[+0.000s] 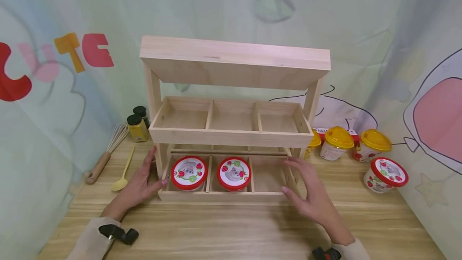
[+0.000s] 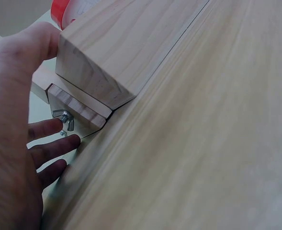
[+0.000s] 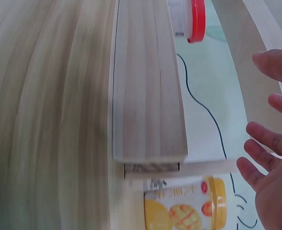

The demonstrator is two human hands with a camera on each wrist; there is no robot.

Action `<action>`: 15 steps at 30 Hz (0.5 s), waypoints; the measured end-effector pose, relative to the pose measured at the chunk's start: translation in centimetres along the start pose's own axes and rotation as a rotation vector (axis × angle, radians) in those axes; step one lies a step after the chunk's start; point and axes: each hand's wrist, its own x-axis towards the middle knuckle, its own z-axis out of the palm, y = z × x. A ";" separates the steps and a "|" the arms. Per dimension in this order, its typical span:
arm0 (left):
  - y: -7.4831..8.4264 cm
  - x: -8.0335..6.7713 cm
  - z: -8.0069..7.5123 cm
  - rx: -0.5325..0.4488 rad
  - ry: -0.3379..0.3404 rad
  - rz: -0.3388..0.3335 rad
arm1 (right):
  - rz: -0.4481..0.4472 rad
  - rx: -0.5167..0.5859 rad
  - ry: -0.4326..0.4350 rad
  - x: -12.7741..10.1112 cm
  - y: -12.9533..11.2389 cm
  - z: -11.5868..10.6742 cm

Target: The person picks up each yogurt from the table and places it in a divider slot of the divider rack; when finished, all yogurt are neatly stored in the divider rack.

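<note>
A pale wooden two-tier display rack point(image 1: 231, 131) with a sloped top board stands on the table. Two red-lidded tubs with strawberry-patterned tops sit in its lower tray, one in the left compartment point(image 1: 189, 172) and one in the middle point(image 1: 234, 173). At the rack's left side is my left hand point(image 1: 138, 185), its thumb against the lower tray's front corner. The left wrist view shows its loosely bent fingers beside a wing nut point(image 2: 64, 117). My right hand point(image 1: 312, 196) spreads its fingers around the lower tray's right end, holding nothing; in the right wrist view they look apart from the wood.
Right of the rack stand yellow-lidded tubs point(image 1: 338, 139) and another red-lidded tub point(image 1: 386, 175). On the left lie a whisk point(image 1: 104, 159) and a yellow spoon point(image 1: 122, 179), with black-capped jars point(image 1: 138, 129) behind. A printed curtain point(image 1: 216, 7) hangs behind the table point(image 1: 216, 228).
</note>
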 end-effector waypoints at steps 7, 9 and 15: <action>0.1 -0.1 0.0 0.009 0.003 -0.006 | 0.025 -0.044 0.045 -0.7 1.4 -1.2; 0.1 -0.1 0.0 0.007 0.002 -0.009 | 0.041 -0.049 0.052 -0.9 1.7 -1.6; 0.2 -0.1 0.0 0.012 -0.007 -0.029 | 0.049 -0.091 0.108 -1.5 3.1 -2.5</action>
